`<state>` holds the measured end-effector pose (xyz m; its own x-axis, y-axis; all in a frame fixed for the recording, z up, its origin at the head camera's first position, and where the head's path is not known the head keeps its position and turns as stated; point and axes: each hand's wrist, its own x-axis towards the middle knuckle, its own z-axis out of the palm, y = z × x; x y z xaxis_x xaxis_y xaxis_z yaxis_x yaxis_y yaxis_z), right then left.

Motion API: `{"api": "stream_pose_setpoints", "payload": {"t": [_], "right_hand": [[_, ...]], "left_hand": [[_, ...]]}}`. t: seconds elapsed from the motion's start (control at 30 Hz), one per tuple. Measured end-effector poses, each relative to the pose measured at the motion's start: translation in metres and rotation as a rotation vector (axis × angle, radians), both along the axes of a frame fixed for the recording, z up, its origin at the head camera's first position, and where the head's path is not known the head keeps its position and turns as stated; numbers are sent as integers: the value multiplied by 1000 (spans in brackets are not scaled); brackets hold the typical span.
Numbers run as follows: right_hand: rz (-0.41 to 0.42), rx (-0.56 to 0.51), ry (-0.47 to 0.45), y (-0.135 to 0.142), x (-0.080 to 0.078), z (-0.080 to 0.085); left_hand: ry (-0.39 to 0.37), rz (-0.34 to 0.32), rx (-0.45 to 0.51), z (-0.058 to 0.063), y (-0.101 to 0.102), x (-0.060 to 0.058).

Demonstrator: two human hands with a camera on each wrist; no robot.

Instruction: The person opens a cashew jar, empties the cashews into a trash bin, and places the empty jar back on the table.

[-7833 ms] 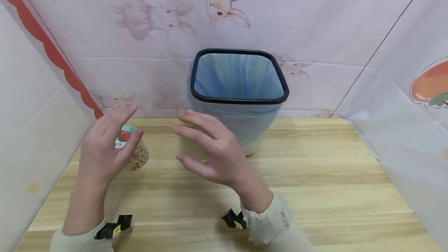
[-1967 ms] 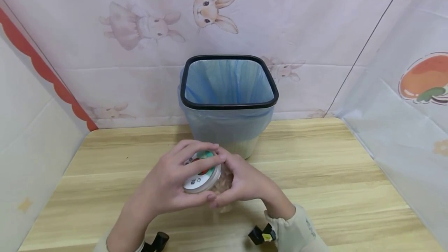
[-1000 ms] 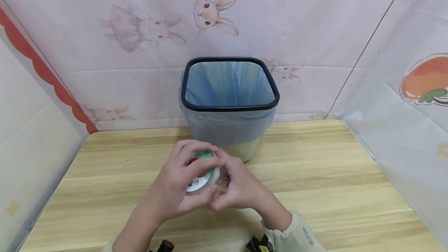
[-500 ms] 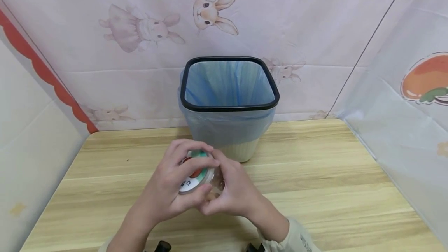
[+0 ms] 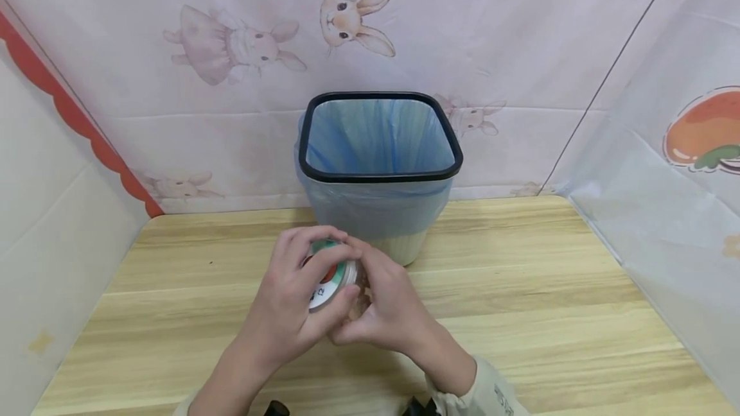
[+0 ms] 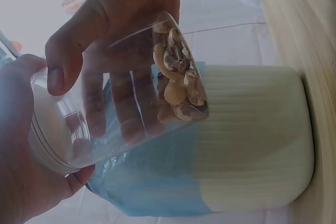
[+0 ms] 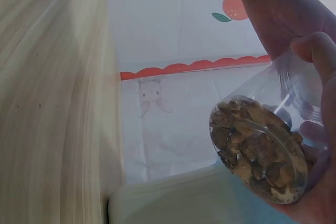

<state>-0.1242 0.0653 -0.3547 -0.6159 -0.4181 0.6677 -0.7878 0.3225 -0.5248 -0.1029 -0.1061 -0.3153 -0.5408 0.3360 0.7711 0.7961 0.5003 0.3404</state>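
A clear plastic jar [image 6: 142, 45] is held up in front of the bin, tilted with its lid toward my left. Tan and brown chunky pieces [image 7: 257, 150] lie in a layer at its bottom. My left hand [image 5: 289, 291] grips the lid [image 5: 325, 291], fingers over its far side and thumb near the front; a white and green label with a red print shows between them. My right hand [image 5: 396, 300] wraps round the jar's body, thumb in front. In the left wrist view the lid's ridged rim sits at the jar's mouth.
A pale bin [image 5: 405, 249] with a black rim [image 5: 378, 178] and a blue bag liner [image 5: 376, 204] stands at the back of the wooden table [image 5: 520, 313], just behind my hands. Printed cloth walls [image 5: 243, 146] enclose the back and both sides.
The jar stood on the table at the left, beside my open hands; now both hands hold it up before the bin. Over the last second it has tilted slightly, the hands shifting a little.
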Motion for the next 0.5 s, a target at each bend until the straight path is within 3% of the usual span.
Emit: {"api": "stream_pose_setpoints", "payload": {"t": [0.1,0.23,0.5], "right_hand": [[41,-20,-51,1,0,2],[141,-51,-186,6,0,6],[344,-72,-387,12,-2,11]], "left_hand": [[-20,-4,-5,2,-2,1],[-55,-34,-39,7,-7,1],[23,-214,-73,17,-18,-1]]}}
